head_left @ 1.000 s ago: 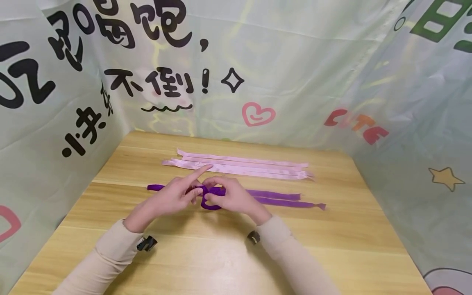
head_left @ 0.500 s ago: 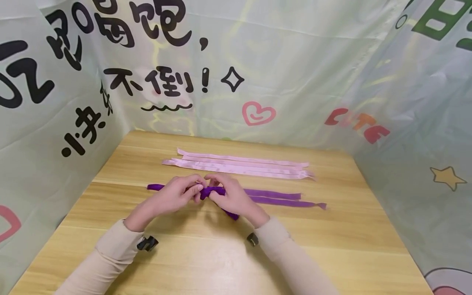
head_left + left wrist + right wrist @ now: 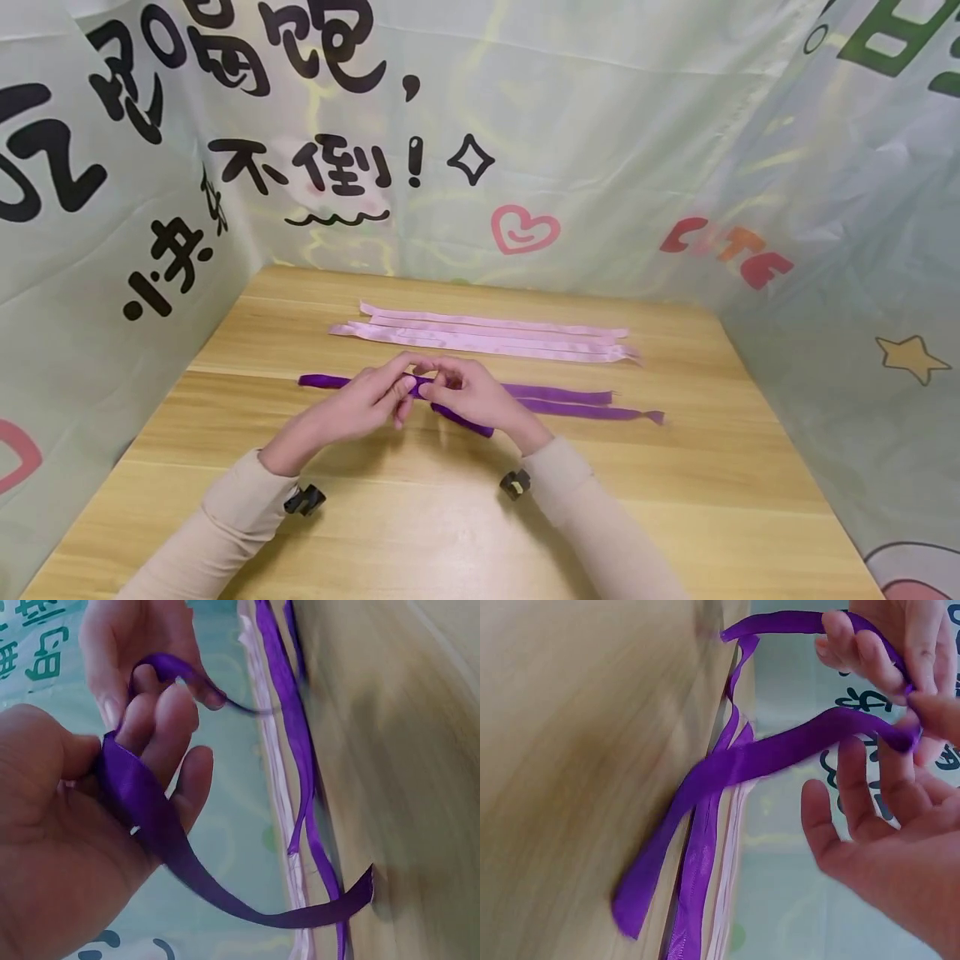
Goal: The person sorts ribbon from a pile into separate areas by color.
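Between both hands a purple satin ribbon (image 3: 772, 757) is held above the table, its two ends hanging down. My left hand (image 3: 367, 402) pinches it between thumb and fingers; in the left wrist view one end trails down across the palm. Thumb and fingertips of my right hand (image 3: 474, 398) pinch the same ribbon close to the left fingertips. The other end droops below the right hand. Fingers partly hide the middle of the ribbon, so whether it is knotted there cannot be told. Beyond the right hand, more purple ribbons (image 3: 562, 394) lie flat on the table.
Several pale pink ribbons (image 3: 487, 335) lie side by side farther back on the wooden table (image 3: 465, 517). A printed cloth (image 3: 600, 150) with characters and drawings walls in the back and sides. Each wrist carries a small black camera mount.
A second ago the ribbon formed a loop below the hands and the left index finger pointed outward. The loop is gone, an end now hangs below the right hand, and that finger has bent in.
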The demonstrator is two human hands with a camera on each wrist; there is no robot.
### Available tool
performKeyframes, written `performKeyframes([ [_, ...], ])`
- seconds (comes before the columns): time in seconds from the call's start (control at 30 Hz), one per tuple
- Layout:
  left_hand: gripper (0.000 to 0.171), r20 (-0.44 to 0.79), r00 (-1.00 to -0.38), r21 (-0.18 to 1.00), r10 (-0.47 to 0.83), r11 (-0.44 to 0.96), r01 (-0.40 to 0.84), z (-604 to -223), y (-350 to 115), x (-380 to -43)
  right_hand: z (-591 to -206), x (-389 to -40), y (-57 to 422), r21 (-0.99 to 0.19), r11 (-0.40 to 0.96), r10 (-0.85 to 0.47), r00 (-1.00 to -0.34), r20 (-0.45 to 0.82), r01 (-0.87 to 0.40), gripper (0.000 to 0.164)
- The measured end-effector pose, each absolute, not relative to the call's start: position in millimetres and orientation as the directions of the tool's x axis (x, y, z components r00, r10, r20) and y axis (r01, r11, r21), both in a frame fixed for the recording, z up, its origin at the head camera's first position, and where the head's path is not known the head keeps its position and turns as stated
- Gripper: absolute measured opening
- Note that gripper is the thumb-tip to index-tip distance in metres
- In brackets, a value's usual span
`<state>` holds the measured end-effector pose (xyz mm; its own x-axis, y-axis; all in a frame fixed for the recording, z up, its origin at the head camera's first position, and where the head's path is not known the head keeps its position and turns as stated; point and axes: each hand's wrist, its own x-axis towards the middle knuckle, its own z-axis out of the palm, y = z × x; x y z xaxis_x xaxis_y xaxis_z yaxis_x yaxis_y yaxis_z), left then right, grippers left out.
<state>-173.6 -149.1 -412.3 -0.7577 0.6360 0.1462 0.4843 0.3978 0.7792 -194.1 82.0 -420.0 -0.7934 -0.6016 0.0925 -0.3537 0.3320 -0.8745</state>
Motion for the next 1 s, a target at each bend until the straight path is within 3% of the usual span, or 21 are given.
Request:
performKeyframes([
  [0.23,0.028,0.110,-0.821,0.691,0.561,0.550,0.469,-413.2,-146.6,-172.5,-420.5,-193.6,86.1,-0.865,0.387,-0.533,-0.843,0.073,-0.320,0.015],
  [0.5,0.007,0.265,-0.827,0.620,0.496,0.569,0.540,-416.2,-141.6,-175.0,-415.7,-194.1,90.9,-0.880,0.357,-0.522,-0.848,0.091,-0.314,0.013],
  [0.77,0.010,0.257,-0.841,0.555,0.477,0.639,0.532,-413.2,-139.8,-176.3,-414.7,-194.1,104.5,-0.875,0.365,-0.502,-0.859,0.103,-0.318,0.008],
  [1.0,0.016,0.199,-0.841,0.532,0.503,0.665,0.524,-411.6,-141.9,-176.7,-412.7,-192.3,124.1,-0.862,0.421,-0.460,-0.886,0.067,-0.284,0.015],
])
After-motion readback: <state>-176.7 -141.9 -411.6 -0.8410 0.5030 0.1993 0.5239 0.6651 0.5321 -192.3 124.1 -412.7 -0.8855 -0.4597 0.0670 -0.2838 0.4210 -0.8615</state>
